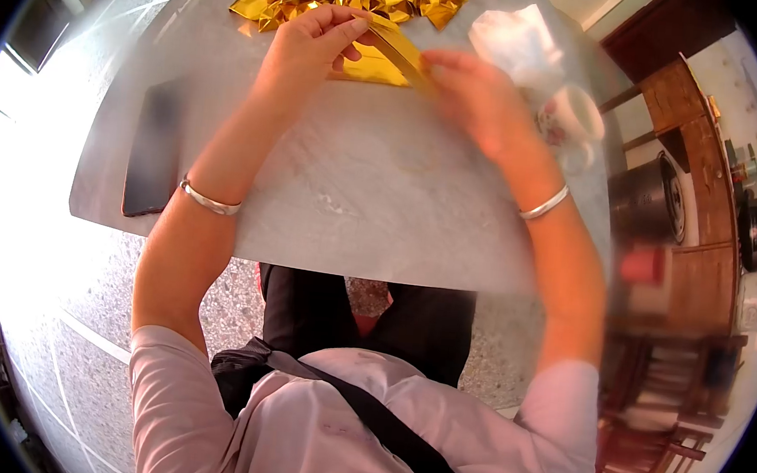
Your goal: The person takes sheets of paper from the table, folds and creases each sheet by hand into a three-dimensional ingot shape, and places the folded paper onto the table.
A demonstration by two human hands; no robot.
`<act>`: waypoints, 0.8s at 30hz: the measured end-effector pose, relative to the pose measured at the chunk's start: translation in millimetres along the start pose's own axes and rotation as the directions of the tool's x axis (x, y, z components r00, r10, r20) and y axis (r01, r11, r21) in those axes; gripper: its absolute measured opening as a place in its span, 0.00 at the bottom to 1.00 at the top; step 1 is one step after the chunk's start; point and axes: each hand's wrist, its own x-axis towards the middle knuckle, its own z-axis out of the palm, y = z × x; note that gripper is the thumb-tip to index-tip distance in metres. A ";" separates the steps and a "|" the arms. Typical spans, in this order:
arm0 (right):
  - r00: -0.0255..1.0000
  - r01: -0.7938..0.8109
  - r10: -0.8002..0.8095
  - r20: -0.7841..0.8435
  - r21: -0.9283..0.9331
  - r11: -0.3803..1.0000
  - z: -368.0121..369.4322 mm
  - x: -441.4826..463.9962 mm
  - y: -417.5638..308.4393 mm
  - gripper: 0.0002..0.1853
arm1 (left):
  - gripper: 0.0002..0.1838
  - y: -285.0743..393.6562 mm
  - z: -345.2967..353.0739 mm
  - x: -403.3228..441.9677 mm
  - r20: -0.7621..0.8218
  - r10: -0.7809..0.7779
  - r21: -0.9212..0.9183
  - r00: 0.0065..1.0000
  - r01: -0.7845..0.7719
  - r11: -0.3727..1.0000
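Strip [396, 49] of gold slants above a gold sheet [369, 69] on the table [340, 162]; the left hand [297, 48] pinches one end, the right hand [478, 98] blurs at the other, grip unclear. Light, even tension should prevent wrinkles

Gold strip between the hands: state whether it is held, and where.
The gold strip is held at its left end, pinched by the left hand; the right hand is at its other end, too blurred to judge.
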 end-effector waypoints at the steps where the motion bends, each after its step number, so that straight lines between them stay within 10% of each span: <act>1: 1.000 -0.009 0.008 0.017 0.026 1.000 -0.4 0.4 -0.4 0.14 | 0.12 -0.3 -0.5 0.7 0.000 0.005 -0.005 1.000 -0.005 1.000; 24: 0.998 0.022 -0.031 0.048 0.192 0.981 13.1 -4.3 1.5 0.10 | 0.12 4.6 5.4 -5.6 0.110 0.107 -0.197 0.988 -0.084 0.977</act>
